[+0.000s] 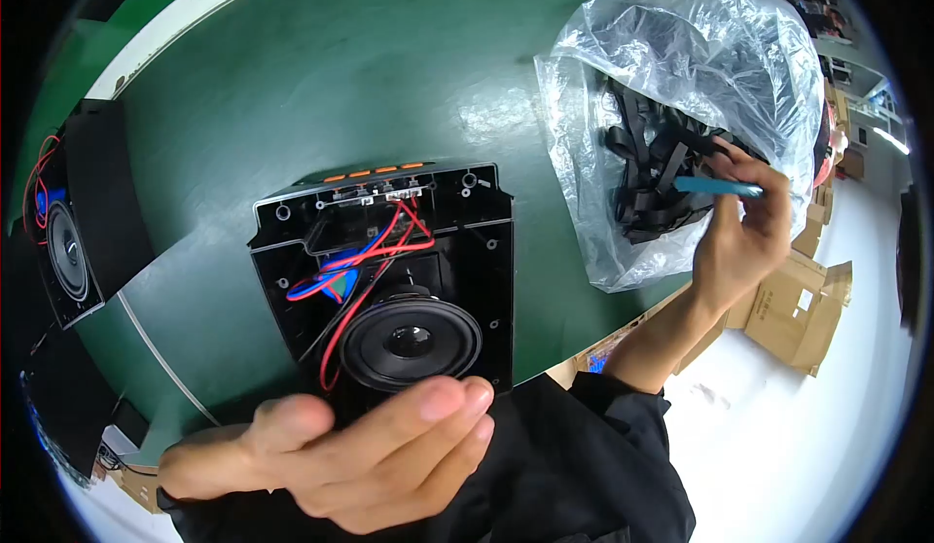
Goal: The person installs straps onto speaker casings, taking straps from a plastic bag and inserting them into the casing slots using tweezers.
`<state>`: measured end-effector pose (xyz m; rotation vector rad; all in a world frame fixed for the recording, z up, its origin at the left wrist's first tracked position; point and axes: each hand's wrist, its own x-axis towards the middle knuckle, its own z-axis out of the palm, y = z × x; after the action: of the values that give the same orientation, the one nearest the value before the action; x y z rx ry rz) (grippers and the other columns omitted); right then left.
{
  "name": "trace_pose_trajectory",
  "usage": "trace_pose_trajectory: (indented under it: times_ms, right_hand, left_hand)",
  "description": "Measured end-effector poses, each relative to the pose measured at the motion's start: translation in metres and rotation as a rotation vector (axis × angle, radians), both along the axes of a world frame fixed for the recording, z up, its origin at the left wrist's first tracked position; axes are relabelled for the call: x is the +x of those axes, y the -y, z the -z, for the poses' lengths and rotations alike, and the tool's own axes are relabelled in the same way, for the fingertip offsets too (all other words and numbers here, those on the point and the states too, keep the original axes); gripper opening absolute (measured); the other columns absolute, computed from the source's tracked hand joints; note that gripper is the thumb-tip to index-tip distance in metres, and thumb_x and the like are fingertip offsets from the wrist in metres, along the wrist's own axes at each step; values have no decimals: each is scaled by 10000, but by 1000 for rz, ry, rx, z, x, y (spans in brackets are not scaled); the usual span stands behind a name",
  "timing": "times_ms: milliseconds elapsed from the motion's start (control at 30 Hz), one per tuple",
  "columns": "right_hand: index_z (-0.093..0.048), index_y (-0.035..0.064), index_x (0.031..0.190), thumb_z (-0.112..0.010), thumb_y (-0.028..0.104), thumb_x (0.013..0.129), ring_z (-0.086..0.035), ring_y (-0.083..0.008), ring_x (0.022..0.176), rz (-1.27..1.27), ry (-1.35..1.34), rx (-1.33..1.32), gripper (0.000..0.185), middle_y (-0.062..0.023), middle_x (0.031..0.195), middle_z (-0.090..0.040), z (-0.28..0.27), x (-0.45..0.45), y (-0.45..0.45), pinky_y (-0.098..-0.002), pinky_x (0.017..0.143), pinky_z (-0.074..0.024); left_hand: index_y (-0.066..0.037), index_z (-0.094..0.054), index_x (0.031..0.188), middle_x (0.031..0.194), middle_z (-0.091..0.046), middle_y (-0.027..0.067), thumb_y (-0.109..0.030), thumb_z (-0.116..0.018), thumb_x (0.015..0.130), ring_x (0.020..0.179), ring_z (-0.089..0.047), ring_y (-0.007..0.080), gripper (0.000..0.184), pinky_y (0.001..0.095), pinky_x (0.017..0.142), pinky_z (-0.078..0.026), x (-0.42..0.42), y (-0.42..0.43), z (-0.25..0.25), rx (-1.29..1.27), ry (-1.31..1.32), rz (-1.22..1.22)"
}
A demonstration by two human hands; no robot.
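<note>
Right hand [747, 217] grips a blue tool [715, 186], long axis nine-to-three, fingertips at straps [647, 198] toward its ten o'clock, in the bag [681, 42]; any pinch on them, cannot tell. Left hand [389, 451], farther off, lies unclenched, box [477, 251] at twelve.

On my feed the speaker housing [457, 263] shows black. Inside it I see red and blue wires [399, 248] and a black cone [443, 348]; along its far edge, orange strips [386, 168]. The tabletop [389, 76] under it is green; right of it, black straps [647, 207], a clear bag [700, 47], a teal tool [715, 186].
</note>
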<state>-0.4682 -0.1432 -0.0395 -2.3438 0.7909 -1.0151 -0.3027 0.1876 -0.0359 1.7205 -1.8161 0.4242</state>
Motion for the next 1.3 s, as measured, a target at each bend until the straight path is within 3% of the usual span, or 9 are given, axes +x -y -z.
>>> trace_pose_trajectory:
  times_ms: [167,267,433,533,667,867,1033,1100,1300]
  right_hand:
    - [-531,32,995,-749,-101,919,-754,-220,832,-173,382,381,267,-260,1053,-745,-14,19,-44,-299,748,-635]
    - [-543,56,991,-761,-97,891,-747,-203,835,-259,290,532,284,-215,1057,-751,0,40,-73,-297,758,-615]
    - [-639,41,868,-782,-118,718,-760,-318,1037,-343,-226,-156,261,-144,1109,-789,23,33,-67,-351,863,-572]
    - [-675,25,897,-799,-96,699,-753,-335,1107,-366,-69,-89,263,-153,1135,-789,19,38,-67,-392,920,-573]
    - [-726,66,1056,-842,39,767,-696,-328,1238,-592,-395,-154,312,-124,1288,-741,-3,71,-77,-428,1011,-524]
    - [-714,72,1138,-795,141,859,-651,-340,1302,-614,-437,-324,299,-128,1333,-712,23,91,-66,-462,1019,-521]
    - [-710,35,1100,-667,-101,640,-647,-385,1291,-695,-377,-166,482,-173,1334,-703,25,90,-62,-474,1053,-530]
    - [-706,24,1095,-712,-108,681,-652,-386,1284,-695,-392,-159,435,-183,1350,-696,25,92,-60,-471,1041,-543]
    - [-710,39,1195,-776,6,810,-638,-378,1316,-623,-428,-225,392,-197,1391,-676,27,93,-69,-462,1027,-545]
  left_hand:
    - [-194,-755,1024,1121,-756,79,-305,-732,893,1105,-669,335,173,669,1074,-457,15,11,-21,106,-171,-163]
    - [-169,-789,991,1094,-745,58,-312,-766,839,1025,-637,300,210,632,1043,-466,22,6,-30,239,-163,-78]
    - [-145,-809,996,1157,-749,4,-560,-720,867,1120,-618,270,444,733,1076,-386,21,6,-28,370,-88,-41]
    - [-153,-809,999,1195,-752,-24,-673,-614,926,1230,-616,252,559,805,1100,-325,19,5,-23,383,-66,-44]
    - [-163,-807,1041,1252,-747,-29,-713,-588,928,1281,-606,263,603,837,1116,-279,17,5,-23,416,-88,-31]
    - [-212,-799,1118,1312,-732,-29,-730,-565,945,1295,-585,314,594,842,1140,-238,18,-4,-20,412,-170,-23]
    - [-232,-804,1076,1227,-750,5,-475,-703,890,1194,-632,304,322,726,1097,-387,38,11,-40,117,-264,-31]
    - [-210,-810,1095,1218,-755,44,-337,-795,804,1148,-657,310,319,655,1056,-457,47,28,-42,105,-347,-120]
    - [-75,-800,1156,1286,-736,121,-290,-791,809,1149,-677,330,408,471,971,-515,36,46,-17,380,-369,-209]
